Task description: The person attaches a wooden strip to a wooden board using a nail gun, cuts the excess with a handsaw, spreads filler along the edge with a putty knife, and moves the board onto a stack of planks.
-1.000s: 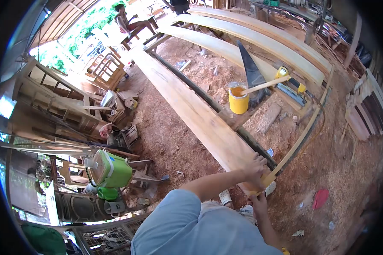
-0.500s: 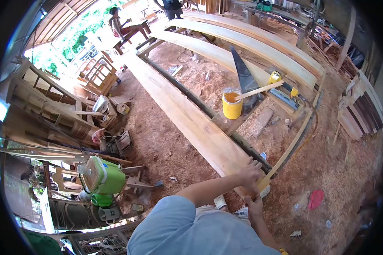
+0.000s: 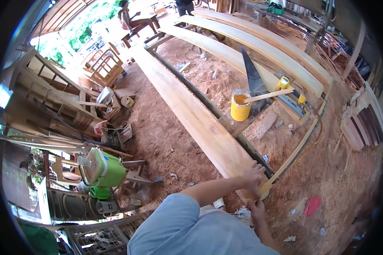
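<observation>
A long pale wooden plank (image 3: 195,114) runs away from me, lying along the left side of a wooden frame. Near the plank's close end, my left hand (image 3: 252,176) rests on top, its fingers bent over toward the right edge. Just below it my right hand (image 3: 256,209) is closed at the plank's end; its fingertips are partly hidden. A narrow wooden strip (image 3: 289,163) meets the frame corner beside my hands.
Right of the plank stand a yellow bucket (image 3: 240,111) with a stick (image 3: 270,94) across it, a handsaw (image 3: 253,76) and a yellow power tool (image 3: 284,83). More planks (image 3: 259,42) lie beyond. A green cooler (image 3: 104,168) is at left; a person (image 3: 127,19) sits far back.
The view has turned slightly, so the scene sits further right and a little lower. Both hands remain at the plank's near end, the left hand's fingers slightly more bent.
</observation>
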Demonstrator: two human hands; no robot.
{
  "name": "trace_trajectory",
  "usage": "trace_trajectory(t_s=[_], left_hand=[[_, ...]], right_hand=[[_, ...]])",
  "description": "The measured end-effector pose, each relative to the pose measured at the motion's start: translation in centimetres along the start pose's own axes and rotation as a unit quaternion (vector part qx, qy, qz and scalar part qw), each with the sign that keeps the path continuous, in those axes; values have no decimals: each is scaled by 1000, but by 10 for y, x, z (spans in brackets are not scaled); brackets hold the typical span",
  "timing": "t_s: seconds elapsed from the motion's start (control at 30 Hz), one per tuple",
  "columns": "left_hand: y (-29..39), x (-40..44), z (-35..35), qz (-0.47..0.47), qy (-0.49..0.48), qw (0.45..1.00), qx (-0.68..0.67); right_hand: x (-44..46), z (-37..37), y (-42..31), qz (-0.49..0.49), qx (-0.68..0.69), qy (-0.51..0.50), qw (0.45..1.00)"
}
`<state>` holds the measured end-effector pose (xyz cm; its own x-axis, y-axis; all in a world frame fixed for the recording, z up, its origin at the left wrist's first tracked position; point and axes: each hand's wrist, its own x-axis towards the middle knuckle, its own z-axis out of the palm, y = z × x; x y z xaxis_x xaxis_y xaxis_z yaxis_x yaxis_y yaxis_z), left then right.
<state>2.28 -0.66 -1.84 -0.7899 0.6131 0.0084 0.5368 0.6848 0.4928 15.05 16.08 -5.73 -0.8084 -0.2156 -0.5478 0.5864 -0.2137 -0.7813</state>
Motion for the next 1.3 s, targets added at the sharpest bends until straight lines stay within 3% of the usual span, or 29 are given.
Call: trace_trajectory(t_s=[0.07, 0.2, 0.27, 0.33, 0.43, 0.47, 0.5, 0.57, 0.6, 0.63, 0.67, 0.7, 0.77, 0.8, 0.87, 0.93, 1.0, 1.07, 1.17, 1.23, 1.3], left_hand=[[3, -1, -9, -1, -38, 999, -24], [-2, 2, 3, 1, -5, 1000, -17], [-8, -6, 14, 57, 142, 985, -76], [-5, -8, 12, -9, 25, 997, -76], [3, -8, 3, -26, -37, 998, -53], [4, -10, 3, -26, -32, 999, -33], [5, -9, 3, -29, -24, 999, -10], [6, -10, 0, -26, -34, 999, -2], [6, -10, 0, -24, -38, 999, 13], [6, -11, 1, -26, -40, 999, 11], [6, -13, 3, -26, -35, 999, 10], [6, -11, 4, -29, -30, 999, 9], [12, -1, -13, -38, -50, 998, 2], [14, 1, -22, -42, -74, 996, -5], [17, 2, -26, -64, -52, 997, -11], [19, 3, -31, -61, -116, 991, 16], [15, 1, -27, -88, -104, 991, 2], [16, -2, -26, -56, -103, 993, 20], [17, -4, -25, -69, -87, 994, 1], [16, -6, -19, -68, -76, 995, 21], [16, -7, -16, -71, -71, 995, -19]], right_hand=[[8, -4, 12, -82, -70, -2, 994], [1, 9, 1, -113, -149, 25, 982], [-6, 10, -11, -129, -219, 31, 967], [-16, 17, -48, -152, -317, 19, 936], [20, -50, -37, 135, -284, -190, 930], [24, -66, -68, 115, -431, -214, 869], [26, -62, -136, 113, -468, -242, 842], [49, -85, -191, 73, -515, -89, 849], [77, -113, -194, -30, -487, -7, 873], [90, -103, -232, -72, -387, 78, 916], [125, -126, -245, -130, -331, 86, 931], [137, -104, -286, -232, -389, 124, 883], [208, -103, -318, -315, -338, 85, 883], [249, -107, -339, -338, -419, 54, 841], [337, -94, -355, -446, -441, 90, 774], [395, -71, -385, -524, -576, 148, 610], [411, -45, -417, -371, -693, 106, 609], [431, -29, -432, -262, -747, 7, 611], [461, -43, -429, -274, -760, 3, 589], [487, -57, -424, -392, -733, 70, 551], [466, -62, -446, -302, -750, 12, 588]])
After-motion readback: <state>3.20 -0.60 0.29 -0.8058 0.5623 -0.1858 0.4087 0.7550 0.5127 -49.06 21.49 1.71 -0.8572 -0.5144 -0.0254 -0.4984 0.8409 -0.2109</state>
